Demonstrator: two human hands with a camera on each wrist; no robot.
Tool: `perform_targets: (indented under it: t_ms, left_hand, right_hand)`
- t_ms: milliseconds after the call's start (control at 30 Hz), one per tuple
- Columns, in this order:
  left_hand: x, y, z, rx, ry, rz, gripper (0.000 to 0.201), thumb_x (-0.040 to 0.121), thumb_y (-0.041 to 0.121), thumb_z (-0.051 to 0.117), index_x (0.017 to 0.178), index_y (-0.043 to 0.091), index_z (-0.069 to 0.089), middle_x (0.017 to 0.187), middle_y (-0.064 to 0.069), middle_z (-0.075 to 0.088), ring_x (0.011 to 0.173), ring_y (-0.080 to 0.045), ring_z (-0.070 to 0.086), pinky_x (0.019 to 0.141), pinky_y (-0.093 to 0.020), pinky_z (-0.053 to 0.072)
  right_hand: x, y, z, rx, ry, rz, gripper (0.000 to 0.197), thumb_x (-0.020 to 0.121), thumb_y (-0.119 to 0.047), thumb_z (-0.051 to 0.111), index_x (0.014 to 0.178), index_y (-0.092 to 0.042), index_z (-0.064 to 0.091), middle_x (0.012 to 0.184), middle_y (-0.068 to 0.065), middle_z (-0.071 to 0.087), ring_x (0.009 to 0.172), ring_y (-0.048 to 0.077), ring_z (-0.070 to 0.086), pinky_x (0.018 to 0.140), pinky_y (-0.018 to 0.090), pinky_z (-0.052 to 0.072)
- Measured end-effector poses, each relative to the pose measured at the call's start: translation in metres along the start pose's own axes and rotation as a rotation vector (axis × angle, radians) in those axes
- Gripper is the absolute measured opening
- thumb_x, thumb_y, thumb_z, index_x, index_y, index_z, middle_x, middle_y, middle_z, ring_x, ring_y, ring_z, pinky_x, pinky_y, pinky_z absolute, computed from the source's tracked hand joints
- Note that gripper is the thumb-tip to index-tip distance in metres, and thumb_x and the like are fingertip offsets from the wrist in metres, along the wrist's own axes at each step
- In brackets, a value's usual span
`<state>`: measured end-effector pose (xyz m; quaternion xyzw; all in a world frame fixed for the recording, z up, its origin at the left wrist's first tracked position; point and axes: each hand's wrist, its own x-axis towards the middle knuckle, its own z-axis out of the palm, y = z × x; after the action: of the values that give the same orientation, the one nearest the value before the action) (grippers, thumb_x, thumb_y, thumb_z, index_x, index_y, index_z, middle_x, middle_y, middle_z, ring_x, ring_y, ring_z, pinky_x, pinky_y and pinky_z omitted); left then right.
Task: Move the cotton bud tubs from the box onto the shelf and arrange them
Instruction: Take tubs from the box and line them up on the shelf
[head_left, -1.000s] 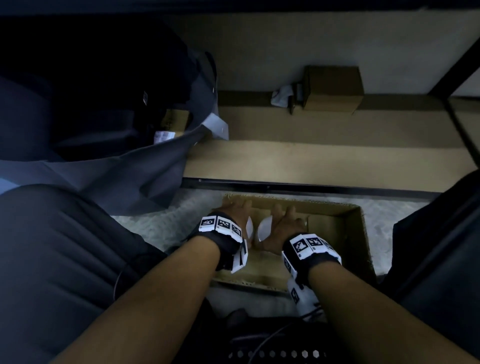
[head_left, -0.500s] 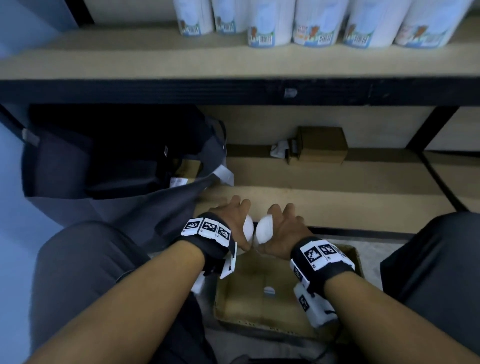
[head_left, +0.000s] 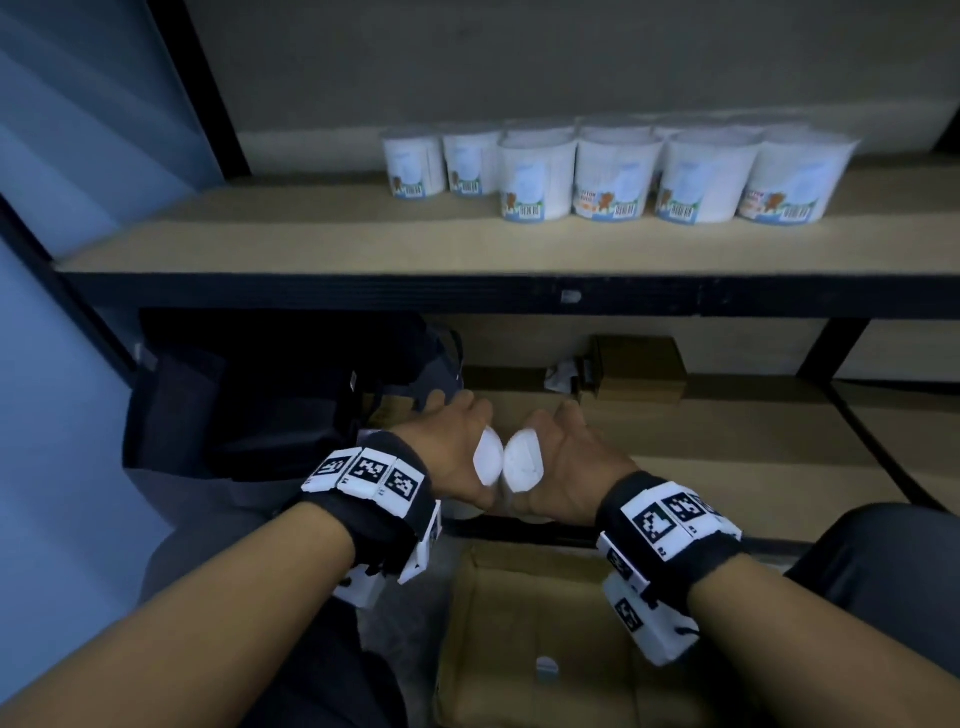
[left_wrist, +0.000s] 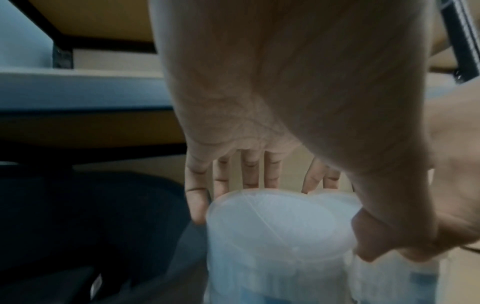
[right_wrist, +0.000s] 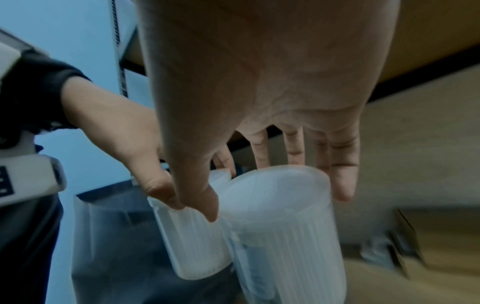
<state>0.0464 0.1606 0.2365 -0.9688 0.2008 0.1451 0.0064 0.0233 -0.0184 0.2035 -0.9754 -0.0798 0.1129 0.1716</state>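
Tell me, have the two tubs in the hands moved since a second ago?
Yes. The tubs have come up out of the cardboard box toward the shelf; the left hand and right hand hold them above it.

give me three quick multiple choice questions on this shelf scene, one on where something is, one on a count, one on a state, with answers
1. Where do the tubs already put away stand?
A. on the upper shelf board, toward its right
B. inside the dark bag
C. on the person's lap

2. How many tubs are being carried right now?
A. none
B. two, one in each hand
C. four

3. What state is the cardboard box in?
A. taped shut
B. open at the top
C. crushed flat

Answers:
1 A: the row of tubs stands on the shelf board, right of its middle.
2 B: the left hand holds the left tub and the right hand holds the right tub, side by side.
3 B: the box below the wrists is open, with its inside showing.
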Motion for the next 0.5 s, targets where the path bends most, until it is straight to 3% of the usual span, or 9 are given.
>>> perform_targets:
  t_ms: [100, 333, 500]
  left_hand:
    - [-0.012, -0.006, -0.026, -0.018, 0.084, 0.012, 0.076, 0.061, 0.054, 0.077, 0.121, 0.023, 0.042, 0.117, 0.003, 0.041, 0.107, -0.021, 0.037, 0.086, -0.043, 0.048]
    - [-0.027, -0.021, -0.087, 0.053, 0.268, 0.006, 0.081, 0.045, 0.076, 0.055, 0.112, 0.030, 0.048, 0.107, 0.008, 0.047, 0.100, -0.020, 0.046, 0.091, -0.043, 0.046]
    - [-0.047, -0.024, -0.131, 0.075, 0.361, 0.013, 0.089, 0.047, 0.074, 0.058, 0.124, 0.031, 0.051, 0.115, 0.005, 0.051, 0.106, -0.022, 0.048, 0.092, -0.041, 0.048]
  right_hand:
    - [-0.005, -0.011, -0.027, -0.026, 0.066, -0.049, 0.083, 0.053, -0.065, 0.071, 0.122, -0.031, 0.041, 0.121, 0.002, 0.032, 0.103, 0.026, 0.050, 0.083, 0.041, 0.053]
    - [-0.011, -0.040, -0.092, -0.094, 0.182, -0.131, 0.095, 0.045, -0.076, 0.056, 0.128, -0.031, 0.042, 0.118, 0.005, 0.041, 0.112, 0.031, 0.048, 0.088, 0.043, 0.050]
    - [-0.022, -0.059, -0.134, -0.102, 0.293, -0.180, 0.080, 0.056, -0.070, 0.063, 0.125, -0.030, 0.050, 0.110, 0.003, 0.043, 0.093, 0.029, 0.055, 0.078, 0.039, 0.053]
